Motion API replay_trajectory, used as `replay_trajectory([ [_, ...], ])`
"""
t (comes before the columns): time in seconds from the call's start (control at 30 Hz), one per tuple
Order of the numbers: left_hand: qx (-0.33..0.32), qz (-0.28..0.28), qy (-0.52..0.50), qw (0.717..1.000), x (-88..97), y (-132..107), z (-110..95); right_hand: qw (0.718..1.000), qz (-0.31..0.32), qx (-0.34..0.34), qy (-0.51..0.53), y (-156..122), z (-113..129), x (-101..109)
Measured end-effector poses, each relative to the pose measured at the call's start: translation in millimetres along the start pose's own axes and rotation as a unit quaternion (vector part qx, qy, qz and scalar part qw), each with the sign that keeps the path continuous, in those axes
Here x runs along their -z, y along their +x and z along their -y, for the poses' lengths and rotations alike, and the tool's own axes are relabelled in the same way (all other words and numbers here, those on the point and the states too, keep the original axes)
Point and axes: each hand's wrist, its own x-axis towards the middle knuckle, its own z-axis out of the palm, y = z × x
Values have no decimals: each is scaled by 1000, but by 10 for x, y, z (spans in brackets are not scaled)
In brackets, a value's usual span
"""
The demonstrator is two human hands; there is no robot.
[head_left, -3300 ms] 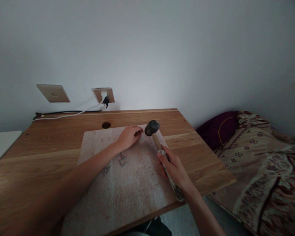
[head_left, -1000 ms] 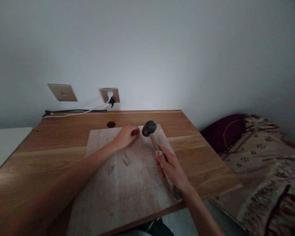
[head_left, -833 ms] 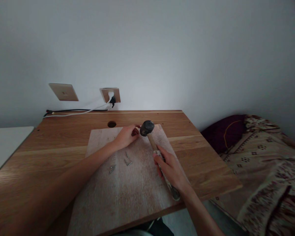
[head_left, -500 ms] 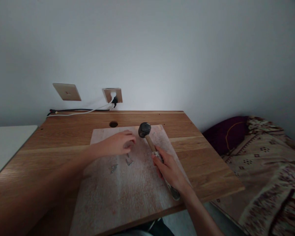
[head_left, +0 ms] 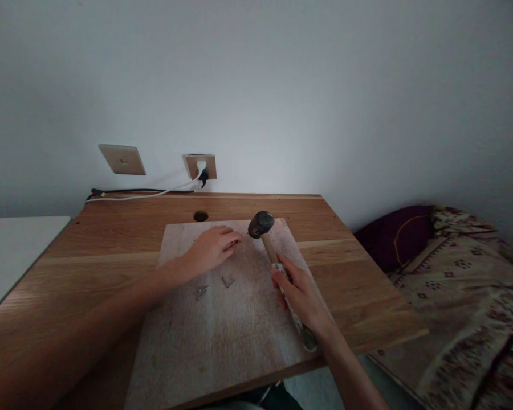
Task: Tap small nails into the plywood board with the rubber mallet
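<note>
At the board's far right part: a dark-headed mallet (head_left: pixel 269 247), long axis running from butt at near right to head at far left. Cannot tell if the head touches the board (head_left: pixel 222 341). Right hand (head_left: pixel 297 291) wrapped round the handle, fingers closed. Head lies just right of the left hand (head_left: pixel 216 246), apart from it; left fingertips the nearer to it. Left fingers curled, tips bunched; cannot tell whether they pinch anything. Loose nails (head_left: pixel 202 292) in two small clusters on the board, near side of the left hand. Board lies on a wooden tabletop (head_left: pixel 363 290), cable hole (head_left: pixel 200 216) beyond. Far right, patterned bedcover (head_left: pixel 444 296).
</note>
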Motion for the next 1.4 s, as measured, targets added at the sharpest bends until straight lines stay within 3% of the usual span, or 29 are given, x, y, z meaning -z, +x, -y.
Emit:
replay_trajectory([
  [0.1,82,-15,-51,995,-100,164,117,1000,-5,-4,4,10,7,-2],
  [0.27,135,-57,-82,986,-217,213,148,1000,2,-3,-1,8,-21,11],
  [0.5,140,-83,-131,978,-229,198,174,1000,13,1,12,21,-91,-4],
  [0.73,156,-67,-200,965,-231,205,177,998,44,24,23,74,-86,-130],
  [0.9,142,-79,-145,976,-172,140,191,998,53,37,-5,107,-67,-188],
  [1.0,98,-48,-80,991,-4,21,147,998,55,33,-16,102,-63,-189],
  [1.07,15,24,-45,999,143,-101,51,998,51,30,-20,97,-64,-186],
  [1.17,-128,121,42,983,303,-315,-197,998,55,25,-20,93,-63,-182],
  [1.3,-194,141,201,950,278,-536,-553,998,52,22,-6,77,-62,-171],
  [1.4,-205,128,247,939,182,-575,-639,998,54,17,0,56,-72,-150],
])
